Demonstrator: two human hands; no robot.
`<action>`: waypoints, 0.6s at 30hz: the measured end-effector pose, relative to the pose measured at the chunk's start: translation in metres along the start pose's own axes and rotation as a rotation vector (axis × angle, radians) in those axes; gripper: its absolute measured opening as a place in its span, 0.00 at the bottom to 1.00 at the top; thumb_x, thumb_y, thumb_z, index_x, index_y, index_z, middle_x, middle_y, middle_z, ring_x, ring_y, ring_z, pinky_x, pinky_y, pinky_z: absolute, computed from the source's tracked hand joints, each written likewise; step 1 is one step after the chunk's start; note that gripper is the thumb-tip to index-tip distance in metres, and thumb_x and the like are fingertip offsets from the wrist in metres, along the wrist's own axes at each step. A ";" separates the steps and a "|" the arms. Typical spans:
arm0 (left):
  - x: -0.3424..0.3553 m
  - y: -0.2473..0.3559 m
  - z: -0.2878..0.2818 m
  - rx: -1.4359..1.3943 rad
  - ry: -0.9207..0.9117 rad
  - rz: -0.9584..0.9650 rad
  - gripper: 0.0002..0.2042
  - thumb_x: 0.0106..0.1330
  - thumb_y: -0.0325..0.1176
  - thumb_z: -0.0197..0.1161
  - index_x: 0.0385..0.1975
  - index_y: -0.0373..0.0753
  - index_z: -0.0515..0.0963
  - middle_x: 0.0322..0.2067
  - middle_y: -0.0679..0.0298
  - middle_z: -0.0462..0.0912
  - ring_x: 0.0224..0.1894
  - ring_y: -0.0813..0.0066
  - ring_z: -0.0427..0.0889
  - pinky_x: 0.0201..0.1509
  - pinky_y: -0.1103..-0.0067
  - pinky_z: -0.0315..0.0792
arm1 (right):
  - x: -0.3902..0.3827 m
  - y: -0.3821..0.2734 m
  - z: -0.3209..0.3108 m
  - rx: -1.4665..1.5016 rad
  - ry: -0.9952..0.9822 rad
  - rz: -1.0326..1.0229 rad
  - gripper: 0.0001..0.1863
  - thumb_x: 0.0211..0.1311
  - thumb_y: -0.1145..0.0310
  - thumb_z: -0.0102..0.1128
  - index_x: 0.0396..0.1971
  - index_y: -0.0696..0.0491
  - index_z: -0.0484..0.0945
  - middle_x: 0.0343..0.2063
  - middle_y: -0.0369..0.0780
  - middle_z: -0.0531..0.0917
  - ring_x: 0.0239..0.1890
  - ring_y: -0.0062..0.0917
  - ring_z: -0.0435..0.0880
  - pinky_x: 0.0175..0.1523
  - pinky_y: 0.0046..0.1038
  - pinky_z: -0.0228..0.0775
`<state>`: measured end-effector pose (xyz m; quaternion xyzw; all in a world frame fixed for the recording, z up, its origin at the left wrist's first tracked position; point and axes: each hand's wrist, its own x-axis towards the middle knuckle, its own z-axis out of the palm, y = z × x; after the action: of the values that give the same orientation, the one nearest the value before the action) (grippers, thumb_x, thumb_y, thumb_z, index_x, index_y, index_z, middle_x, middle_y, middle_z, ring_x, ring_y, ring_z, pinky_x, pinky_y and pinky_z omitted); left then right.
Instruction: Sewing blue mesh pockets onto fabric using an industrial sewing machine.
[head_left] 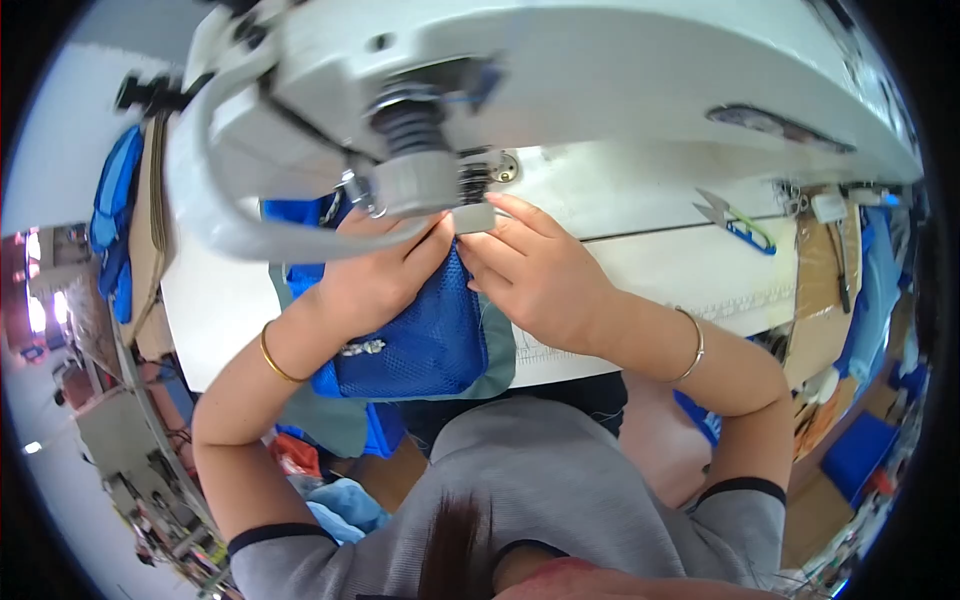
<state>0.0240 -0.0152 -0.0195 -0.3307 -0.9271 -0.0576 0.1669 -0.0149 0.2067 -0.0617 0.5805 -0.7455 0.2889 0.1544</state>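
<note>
- The mesh piece [430,340] is bright blue, fine-holed and soft, with rounded lower corners; it lies at the near edge of the table [680,260], below the head of the sewing machine [600,70].
- Smooth, dull grey-green cloth [335,420] shows around and beneath it, hanging over the table's edge.
- The machine's body is glossy white; a ridged dark cylinder [408,118] sits above a rounded grey cap [415,185].
- The left hand [375,285] lies palm down on the blue mesh, forearm slanting up from the lower left, a thin gold bangle [272,355] on it.
- Its fingers reach in under the head; whether they pinch the mesh or only press it, I cannot tell.
- The right hand [555,285] comes in from the right with bent elbow and a silver bangle [697,345]; its fingers are bent and close together at the mesh's upper right edge, their grip likewise unclear.
- A curved pale bar [205,170] and the cap stand between the view and the fingertips.
- Right of the hands, snips [740,225] with green and blue handles lie with blades apart, beyond a printed ruler scale [730,308].
- Brown cardboard [820,285] lies at far right; crumpled blue cloth [115,220] hangs at far left.
</note>
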 end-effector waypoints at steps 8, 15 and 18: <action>0.001 -0.010 0.002 -0.006 0.076 0.090 0.11 0.52 0.29 0.64 0.34 0.32 0.80 0.34 0.60 0.81 0.37 0.64 0.81 0.45 0.71 0.76 | 0.007 -0.001 -0.002 -0.001 -0.073 0.070 0.17 0.53 0.70 0.68 0.42 0.62 0.84 0.43 0.41 0.81 0.51 0.33 0.80 0.71 0.44 0.67; 0.006 -0.021 0.006 -0.013 0.101 0.104 0.12 0.52 0.30 0.64 0.35 0.33 0.80 0.34 0.61 0.82 0.41 0.65 0.83 0.45 0.71 0.78 | 0.014 0.008 -0.003 -0.022 -0.075 0.079 0.17 0.53 0.68 0.69 0.42 0.61 0.84 0.42 0.39 0.81 0.52 0.32 0.81 0.71 0.43 0.67; 0.008 -0.025 0.006 0.060 0.101 0.086 0.10 0.52 0.30 0.64 0.33 0.35 0.80 0.33 0.61 0.82 0.40 0.65 0.84 0.41 0.71 0.79 | 0.015 0.012 0.001 -0.061 -0.080 0.087 0.16 0.53 0.67 0.69 0.41 0.58 0.85 0.42 0.40 0.81 0.53 0.32 0.81 0.71 0.43 0.67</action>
<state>0.0014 -0.0287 -0.0220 -0.3615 -0.9038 -0.0390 0.2257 -0.0302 0.1968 -0.0571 0.5537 -0.7840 0.2490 0.1295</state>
